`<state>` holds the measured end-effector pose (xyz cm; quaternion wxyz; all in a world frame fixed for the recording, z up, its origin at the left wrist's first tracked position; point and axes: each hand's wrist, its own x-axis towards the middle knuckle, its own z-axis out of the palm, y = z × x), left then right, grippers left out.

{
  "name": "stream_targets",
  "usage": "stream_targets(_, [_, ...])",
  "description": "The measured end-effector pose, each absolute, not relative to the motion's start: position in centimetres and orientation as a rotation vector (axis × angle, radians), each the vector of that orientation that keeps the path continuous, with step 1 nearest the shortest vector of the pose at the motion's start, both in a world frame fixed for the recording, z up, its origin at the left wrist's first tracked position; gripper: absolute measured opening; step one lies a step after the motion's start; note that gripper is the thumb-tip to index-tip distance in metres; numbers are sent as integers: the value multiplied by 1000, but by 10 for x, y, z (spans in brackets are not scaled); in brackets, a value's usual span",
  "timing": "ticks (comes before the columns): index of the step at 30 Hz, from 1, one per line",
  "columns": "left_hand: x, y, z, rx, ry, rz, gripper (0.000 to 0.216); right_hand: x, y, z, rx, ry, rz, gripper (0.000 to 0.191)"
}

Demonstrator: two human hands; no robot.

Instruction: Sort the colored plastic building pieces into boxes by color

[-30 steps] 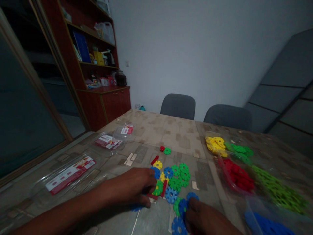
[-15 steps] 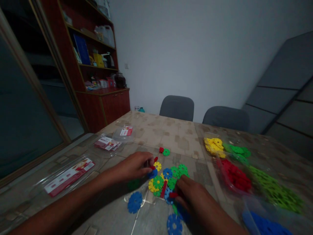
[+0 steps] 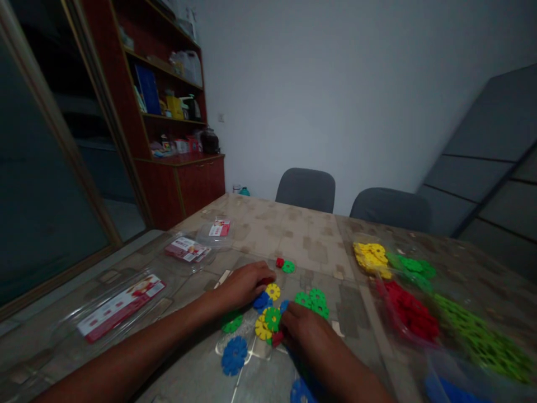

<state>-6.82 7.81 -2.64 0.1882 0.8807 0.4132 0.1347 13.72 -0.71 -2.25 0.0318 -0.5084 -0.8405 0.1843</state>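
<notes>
A flat cluster of joined plastic discs (image 3: 268, 318) in yellow, green and blue lies on the table in front of me. My left hand (image 3: 245, 282) rests at the cluster's far left side, fingers curled onto a red piece (image 3: 265, 281) beside a yellow disc (image 3: 273, 291). My right hand (image 3: 305, 330) lies palm down on the cluster's right side, fingers closed over a red piece (image 3: 277, 338) at its near edge. A loose blue disc (image 3: 234, 355) and a green disc (image 3: 232, 323) lie just left of the cluster. Further green discs (image 3: 315, 300) sit beyond my right hand.
Clear bags of yellow (image 3: 370, 255), green (image 3: 411, 267), red (image 3: 409, 311) and light-green pieces (image 3: 482, 338) line the right side. Packets with red labels (image 3: 118, 305) lie at the left. A red piece and green disc (image 3: 284, 265) sit further out. Two grey chairs (image 3: 305, 188) stand behind the table (image 3: 293, 229).
My right hand has slid left onto the cluster's near right edge. My left hand stayed at the far left side. The view shifted slightly.
</notes>
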Motion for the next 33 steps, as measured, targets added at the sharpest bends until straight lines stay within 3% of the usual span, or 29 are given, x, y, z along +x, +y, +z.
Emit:
stream_targets(5, [-75,81,-27,2461,1206,362,29,150,7,-13,-1559,-2474,543,8])
stream_targets(14, [-96,85,-31,2460,1165,275,24,131,95,-6,-1712,-2246,410,16])
stream_targets(17, [-99,85,-32,2448,1172,293,22,117,109,-12,-1717,-2234,469,27])
stream_targets(20, [-101,86,-30,2410,1203,331,20,110,110,-17,-1673,-2196,581,30])
stream_targets(25, [-99,87,-20,2301,1268,527,22,121,89,-24,-1513,-2022,888,7])
stream_targets(27, [-94,81,-14,2272,1220,576,24,131,72,-28,-1448,-1925,1067,6])
stream_targets(33, [-66,43,-3,2231,885,622,24,160,10,-37,-1257,-1608,1592,43])
